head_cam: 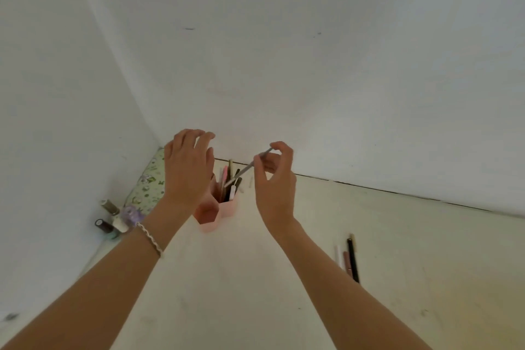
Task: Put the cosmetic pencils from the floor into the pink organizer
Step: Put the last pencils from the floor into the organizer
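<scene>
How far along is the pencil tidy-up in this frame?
Done: several cosmetic pencils already stand in the pink hexagonal plastic organizer. In hand: the right hand pinches a grey pencil, angled down toward the organizer; the left hand hovers open above it. Left: three pencils, black, mauve and white, lie on the floor.

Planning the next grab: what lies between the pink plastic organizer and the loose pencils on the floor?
Head view: only bare pale floor, with the right forearm crossing above it.

The person's two forearms are bare along all their visible length, as are the left hand (pixel 187 170) and the right hand (pixel 277 187). Around the left wrist sits a thin bracelet (pixel 150 239), pale whitish, with a twisted, rope-like texture.
</scene>
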A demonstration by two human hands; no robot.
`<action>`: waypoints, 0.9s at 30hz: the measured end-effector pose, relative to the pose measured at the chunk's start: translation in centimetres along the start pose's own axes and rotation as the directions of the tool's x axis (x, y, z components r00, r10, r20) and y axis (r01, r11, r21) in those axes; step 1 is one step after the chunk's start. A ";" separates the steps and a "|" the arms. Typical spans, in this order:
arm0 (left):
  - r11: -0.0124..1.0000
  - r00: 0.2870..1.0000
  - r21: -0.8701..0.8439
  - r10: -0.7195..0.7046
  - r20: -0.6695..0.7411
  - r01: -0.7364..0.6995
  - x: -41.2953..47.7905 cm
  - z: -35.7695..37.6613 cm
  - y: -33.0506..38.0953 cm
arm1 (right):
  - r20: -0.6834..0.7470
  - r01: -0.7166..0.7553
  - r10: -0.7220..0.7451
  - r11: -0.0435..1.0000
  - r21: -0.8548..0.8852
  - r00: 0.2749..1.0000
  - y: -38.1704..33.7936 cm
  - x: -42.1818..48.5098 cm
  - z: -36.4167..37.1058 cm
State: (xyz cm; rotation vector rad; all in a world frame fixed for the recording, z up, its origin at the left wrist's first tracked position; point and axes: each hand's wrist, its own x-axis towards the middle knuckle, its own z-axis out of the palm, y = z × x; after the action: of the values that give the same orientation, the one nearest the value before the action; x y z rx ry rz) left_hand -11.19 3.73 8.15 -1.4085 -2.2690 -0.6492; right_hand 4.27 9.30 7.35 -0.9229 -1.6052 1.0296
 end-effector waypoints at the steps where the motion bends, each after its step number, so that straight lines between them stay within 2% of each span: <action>1: 1.000 1.000 -0.022 -0.017 0.004 0.017 0.2 -0.4 0.0 | 0.048 0.042 -0.039 0.997 -0.067 0.998 0.1 -0.1 0.7; 3: 0.996 0.998 -0.071 -0.044 0.033 0.046 0.3 -1.1 0.0 | 0.162 0.181 -0.145 0.954 -0.238 0.976 0.8 -0.5 1.9; 6: 0.987 0.995 -0.137 -0.073 0.062 0.081 0.0 -1.7 0.5 | 0.319 0.435 -0.315 0.782 -0.447 0.894 2.4 -1.5 2.7; 8: 0.979 0.994 -0.177 -0.087 0.058 0.096 -0.4 -1.8 1.3 | 0.293 0.458 -0.354 0.738 -0.495 0.888 3.3 -2.0 2.3; 12: 0.953 0.997 -0.297 -0.052 0.054 0.066 -2.1 -0.8 5.7 | 0.073 0.276 -0.275 0.840 -0.467 0.959 4.4 -1.6 -0.9; 14: 0.935 0.980 -0.337 -0.047 0.193 0.112 -3.4 0.4 9.1 | -0.007 0.167 -0.192 0.874 -0.457 0.981 5.0 -1.0 -3.6; 17: 0.912 0.869 -0.335 -0.042 0.493 0.235 -6.1 3.3 14.2 | -0.141 0.006 -0.074 0.903 -0.429 0.987 6.1 -0.4 -8.5; 20: 0.903 0.716 -0.299 -0.014 0.698 0.309 -9.0 5.7 19.1 | -0.205 -0.164 0.088 0.907 -0.387 0.975 7.3 -0.5 -13.6; 23: 0.885 0.579 -0.278 0.012 0.815 0.374 -11.7 7.5 23.2 | -0.198 -0.288 0.231 0.893 -0.345 0.953 8.5 -1.0 -18.1; 25: 0.882 0.540 -0.269 0.020 0.842 0.386 -13.1 8.4 25.1 | -0.168 -0.339 0.298 0.878 -0.340 0.940 9.2 -1.5 -20.6; 27: 0.902 0.532 -0.236 0.008 0.847 0.361 -13.9 9.0 26.1 | -0.134 -0.375 0.350 0.864 -0.337 0.927 9.7 -1.9 -22.1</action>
State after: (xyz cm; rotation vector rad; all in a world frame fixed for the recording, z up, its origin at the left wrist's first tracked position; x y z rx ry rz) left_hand 17.44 8.93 -2.14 -2.0062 -3.2156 -0.5643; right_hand 27.00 15.11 1.27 -1.5412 -1.6250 0.9544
